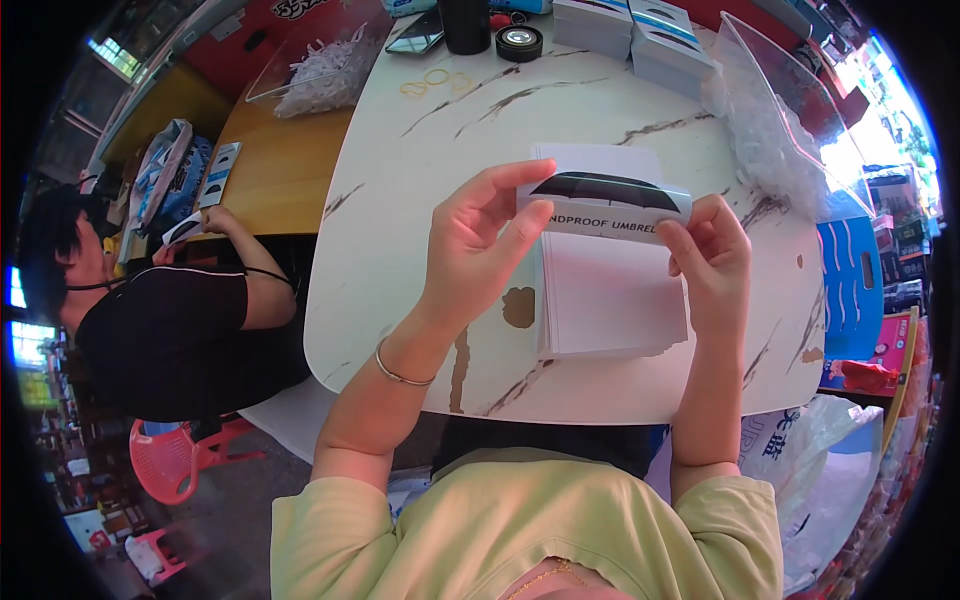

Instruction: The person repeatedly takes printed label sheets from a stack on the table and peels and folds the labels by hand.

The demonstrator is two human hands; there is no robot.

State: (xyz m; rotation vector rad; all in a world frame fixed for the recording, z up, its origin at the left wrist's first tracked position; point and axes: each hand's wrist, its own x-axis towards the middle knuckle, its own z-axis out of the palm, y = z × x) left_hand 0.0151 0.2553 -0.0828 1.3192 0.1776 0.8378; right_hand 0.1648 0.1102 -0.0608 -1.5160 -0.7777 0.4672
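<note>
Between my two hands is a printed umbrella card [604,219], slightly curved, showing a black umbrella and the partly covered words "NDPROOF UMBREL". My left hand [482,232] pinches its left end, thumb in front and index finger along the top edge. At the other end, my right hand [712,252] grips the card's lower right corner between thumb and bent fingers. Directly beneath the card lies a thick stack of white cards [615,300] on the marble-patterned table [420,250].
Stacks of printed cards [675,60], a black bottle [465,25], a round tin [519,43] and rubber bands [428,82] are at the back. At right leans a clear bin of plastic pieces [775,140]. Another person [180,310] sits at left, handling a similar card.
</note>
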